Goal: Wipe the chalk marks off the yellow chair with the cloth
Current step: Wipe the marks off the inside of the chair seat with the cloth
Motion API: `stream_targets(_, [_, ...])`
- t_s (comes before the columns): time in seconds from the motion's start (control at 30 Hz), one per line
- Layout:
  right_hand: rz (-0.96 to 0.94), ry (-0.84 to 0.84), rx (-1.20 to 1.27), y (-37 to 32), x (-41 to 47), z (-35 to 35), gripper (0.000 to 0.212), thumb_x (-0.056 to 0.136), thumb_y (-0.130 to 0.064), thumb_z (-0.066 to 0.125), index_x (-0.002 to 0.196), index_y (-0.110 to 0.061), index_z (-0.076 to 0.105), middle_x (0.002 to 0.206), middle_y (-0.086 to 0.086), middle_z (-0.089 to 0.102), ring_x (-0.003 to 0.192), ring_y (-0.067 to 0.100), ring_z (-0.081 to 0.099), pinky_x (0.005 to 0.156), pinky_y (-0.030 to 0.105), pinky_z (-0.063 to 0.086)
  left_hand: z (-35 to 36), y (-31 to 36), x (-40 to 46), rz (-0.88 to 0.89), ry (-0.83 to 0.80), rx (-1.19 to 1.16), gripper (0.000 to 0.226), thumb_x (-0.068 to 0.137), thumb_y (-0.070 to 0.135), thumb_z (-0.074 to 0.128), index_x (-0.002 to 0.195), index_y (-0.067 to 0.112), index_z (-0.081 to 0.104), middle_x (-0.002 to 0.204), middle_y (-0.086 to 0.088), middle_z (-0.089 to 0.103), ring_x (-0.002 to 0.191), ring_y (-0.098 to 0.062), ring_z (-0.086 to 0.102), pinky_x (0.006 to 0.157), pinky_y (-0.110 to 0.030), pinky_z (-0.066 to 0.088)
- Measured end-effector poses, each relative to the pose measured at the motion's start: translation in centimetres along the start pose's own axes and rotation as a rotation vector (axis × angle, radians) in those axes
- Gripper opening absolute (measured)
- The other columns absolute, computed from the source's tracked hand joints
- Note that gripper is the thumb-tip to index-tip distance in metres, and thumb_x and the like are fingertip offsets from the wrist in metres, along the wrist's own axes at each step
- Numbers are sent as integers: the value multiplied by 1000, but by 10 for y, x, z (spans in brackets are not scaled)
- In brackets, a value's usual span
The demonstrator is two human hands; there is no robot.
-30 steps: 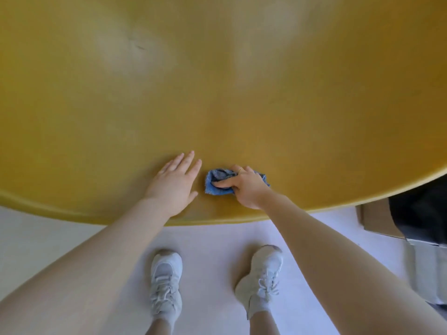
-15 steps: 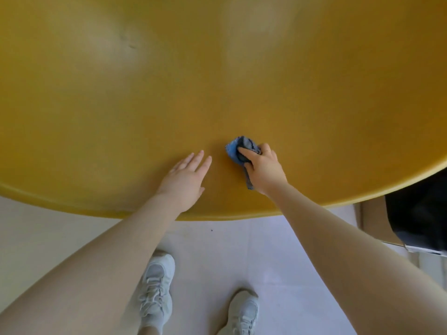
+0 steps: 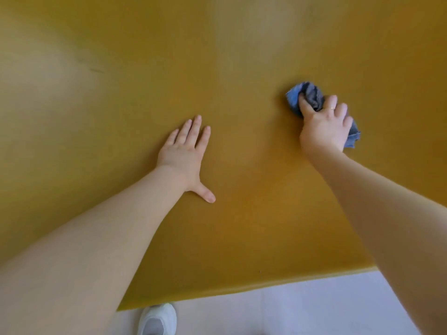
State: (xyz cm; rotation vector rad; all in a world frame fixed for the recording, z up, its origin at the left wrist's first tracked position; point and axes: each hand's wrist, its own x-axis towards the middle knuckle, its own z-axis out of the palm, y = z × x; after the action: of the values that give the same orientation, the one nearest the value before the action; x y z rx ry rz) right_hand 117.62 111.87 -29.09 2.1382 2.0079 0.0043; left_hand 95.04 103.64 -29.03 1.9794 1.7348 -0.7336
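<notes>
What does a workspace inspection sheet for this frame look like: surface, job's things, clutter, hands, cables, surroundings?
Surface: yellow chair fills the view; pale hazy patches at upper left and top centre, chalk or glare cannot be told; a short dark mark at upper left.
Job's things: blue cloth, bunched, on the chair surface.
Clutter: nothing seen.
Hands: left hand rests flat on the chair, fingers spread; right hand grips the cloth, a ring on one finger.
Cables: nothing seen.
Surroundings: pale floor below the chair's edge; one white shoe at bottom.
</notes>
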Motion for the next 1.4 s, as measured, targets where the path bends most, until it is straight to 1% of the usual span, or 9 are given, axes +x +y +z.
stream_targets(0.1, [73, -32, -2, -4, 6, -3, 61, 93, 0, 29, 143, -33, 24, 145, 22, 20, 126, 37, 25, 102, 46, 23, 1, -6, 3, 49, -27, -111, 144, 54, 71, 71, 144, 16, -26, 149, -7, -38, 142, -22, -26, 116, -34, -6])
stream_targets(0.43, [-294, -250, 11, -95, -58, -10, 58, 95, -9, 27, 147, -24, 7, 144, 20, 23, 124, 35, 30, 98, 42, 29, -9, -19, 1, 104, -22, -170, 124, 71, 61, 65, 146, 15, -22, 152, -3, -33, 143, -18, -23, 117, -32, -5])
stream_targets(0.67, [-515, -176, -41, -71, -38, -4, 60, 95, -10, 28, 147, -30, 5, 139, 17, 29, 117, 33, 35, 94, 42, 32, -6, -20, 4, 93, 4, -174, 125, 70, 64, 64, 146, 14, -23, 152, -1, -33, 143, -16, -23, 117, -31, -6])
stream_targets(0.87, [-101, -102, -17, -15, 17, -19, 59, 93, -3, 30, 145, -31, 22, 140, 23, 29, 119, 36, 34, 96, 44, 30, -11, -19, 4, 84, 29, -210, 116, 76, 57, 63, 147, 15, -18, 153, -1, -30, 144, -16, -19, 117, -31, -6])
stream_targets(0.97, [216, -99, 122, -43, 31, -20, 65, 91, -1, 33, 146, -29, 15, 144, 22, 23, 122, 35, 31, 99, 42, 28, -16, -31, -2, 53, 228, -253, 94, 86, 49, 56, 150, 11, -1, 158, -5, -13, 147, -17, -6, 113, -27, -12])
stream_targets(1.03, [272, -129, 238, -86, 29, -18, 69, 88, -1, 35, 147, -27, 9, 144, 20, 22, 122, 34, 32, 98, 40, 29, -18, -48, -7, -39, 292, -250, 98, 83, 52, 56, 150, 9, -1, 158, -8, -11, 147, -20, -7, 110, -28, -14])
stream_targets(1.23, [-46, -136, 355, -192, -15, -20, 67, 89, -7, 34, 148, -25, 7, 140, 19, 29, 119, 33, 34, 96, 41, 29, -14, -107, -17, -381, 272, -151, 123, 68, 68, 58, 148, 4, -10, 157, -11, -16, 146, -23, -11, 117, -36, -5])
stream_targets(1.33, [-408, -122, 325, -242, -66, -14, 66, 78, -32, 51, 142, -26, 32, 126, 15, 48, 104, 31, 48, 90, 37, 38, -8, -114, -24, -411, 311, -182, 114, 74, 46, 69, 148, 2, -5, 157, -12, -12, 147, -24, -7, 118, -36, -3])
stream_targets(1.4, [-472, -102, 353, -255, -77, -18, 73, 60, -47, 66, 129, -30, 52, 107, 7, 61, 85, 25, 57, 79, 30, 46, -4, -114, -26, -418, 308, -190, 107, 79, 36, 68, 148, 2, -6, 157, -13, -12, 147, -24, -7, 118, -35, -3])
